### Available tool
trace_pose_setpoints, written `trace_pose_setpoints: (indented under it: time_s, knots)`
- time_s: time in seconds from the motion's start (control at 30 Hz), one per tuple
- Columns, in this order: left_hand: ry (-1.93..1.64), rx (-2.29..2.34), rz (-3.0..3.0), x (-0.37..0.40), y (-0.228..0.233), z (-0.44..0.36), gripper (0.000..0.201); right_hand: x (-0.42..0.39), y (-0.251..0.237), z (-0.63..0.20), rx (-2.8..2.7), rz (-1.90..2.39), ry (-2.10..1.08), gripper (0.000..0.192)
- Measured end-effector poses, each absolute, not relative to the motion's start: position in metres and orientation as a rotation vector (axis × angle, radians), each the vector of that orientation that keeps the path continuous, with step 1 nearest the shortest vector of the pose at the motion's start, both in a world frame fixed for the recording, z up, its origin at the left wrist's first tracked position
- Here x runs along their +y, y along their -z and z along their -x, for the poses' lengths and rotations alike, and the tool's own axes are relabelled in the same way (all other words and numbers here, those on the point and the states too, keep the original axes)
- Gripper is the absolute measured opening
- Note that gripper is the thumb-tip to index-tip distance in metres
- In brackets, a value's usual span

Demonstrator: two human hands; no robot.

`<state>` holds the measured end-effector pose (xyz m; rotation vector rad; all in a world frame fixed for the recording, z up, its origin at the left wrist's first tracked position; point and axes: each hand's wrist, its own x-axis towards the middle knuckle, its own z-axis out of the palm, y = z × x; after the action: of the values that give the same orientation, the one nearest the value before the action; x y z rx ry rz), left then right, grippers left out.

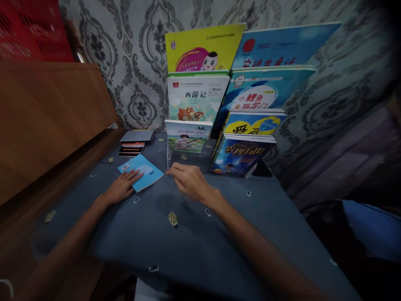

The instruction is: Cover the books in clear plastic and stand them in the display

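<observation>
1. The left hand [123,187] lies flat, fingers spread, its fingertips pressing the near corner of a thin blue booklet [140,171] on the grey-blue cloth of the bench [194,238].
2. The right hand [189,180] hovers open and empty, palm down, just in front of the tiered book display [219,113].
3. A small stack of books [135,142] sits behind the booklet.

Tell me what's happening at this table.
A person sits at a table covered in a dark blue cloth. The left hand lies flat on a light blue booklet. The right hand hovers open, holding nothing, just in front of a tiered rack of books against the wall. A small stack of books lies behind the booklet.
</observation>
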<state>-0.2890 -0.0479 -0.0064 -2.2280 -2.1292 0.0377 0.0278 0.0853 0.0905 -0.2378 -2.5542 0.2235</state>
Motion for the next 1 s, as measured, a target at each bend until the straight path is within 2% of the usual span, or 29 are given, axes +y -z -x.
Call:
trace_pose_setpoints:
  time_s: [0.1, 0.3, 0.73, 1.0]
  knots:
    - [-0.036, -2.123, 2.238, -0.061, 0.008, 0.277, 0.064, 0.084, -0.056, -0.029, -2.751, 0.35, -0.268, 0.031]
    - [-0.019, -2.057, 2.288, -0.084, 0.01, 0.252, 0.062, 0.076, -0.016, -0.055, -2.741, 0.348, -0.411, 0.041]
    - [0.082, -1.911, 2.316, -0.107, 0.023, 0.191, 0.067, 0.079, 0.011, -0.106, -2.774, 0.48, -0.446, 0.041]
    - [0.248, -1.821, 2.441, -0.101, 0.02, 0.142, 0.068, 0.098, 0.02, -0.133, -2.761, 0.753, -0.394, 0.046]
